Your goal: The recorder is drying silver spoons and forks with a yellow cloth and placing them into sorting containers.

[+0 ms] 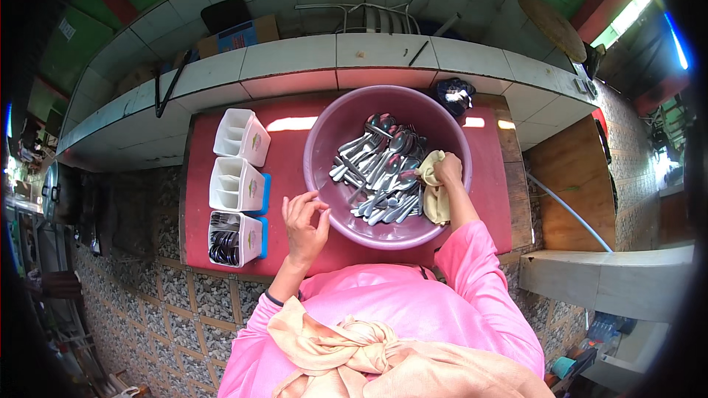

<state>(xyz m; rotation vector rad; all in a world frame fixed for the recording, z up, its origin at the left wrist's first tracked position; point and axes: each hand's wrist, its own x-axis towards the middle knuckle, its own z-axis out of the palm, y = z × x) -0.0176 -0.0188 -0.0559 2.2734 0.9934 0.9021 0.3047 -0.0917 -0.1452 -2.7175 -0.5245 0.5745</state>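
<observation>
A large purple plastic basin [387, 239] stands on the red-topped table, with a heap of metal spoons and forks [381, 168] inside. My right hand [449, 168] grips a yellowish cloth [437, 203] at the basin's right side, and the cloth hangs down inside next to the cutlery. My left hand [307, 228] is raised by the near left rim, fingers apart and with nothing seen in it. Left of the basin is a row of white divided cutlery holders. The nearest holder [251, 237] contains forks and spoons; the middle holder [251, 185] and the far holder [251, 138] show bare compartments.
Behind the red tabletop [287, 149] runs a white-tiled ledge [293, 58]. A dark plastic bag [454, 94] lies against it, right of the basin. Metal-framed furniture [381, 14] and a cardboard box [238, 36] are beyond the ledge. A wooden panel [575, 193] stands at the right.
</observation>
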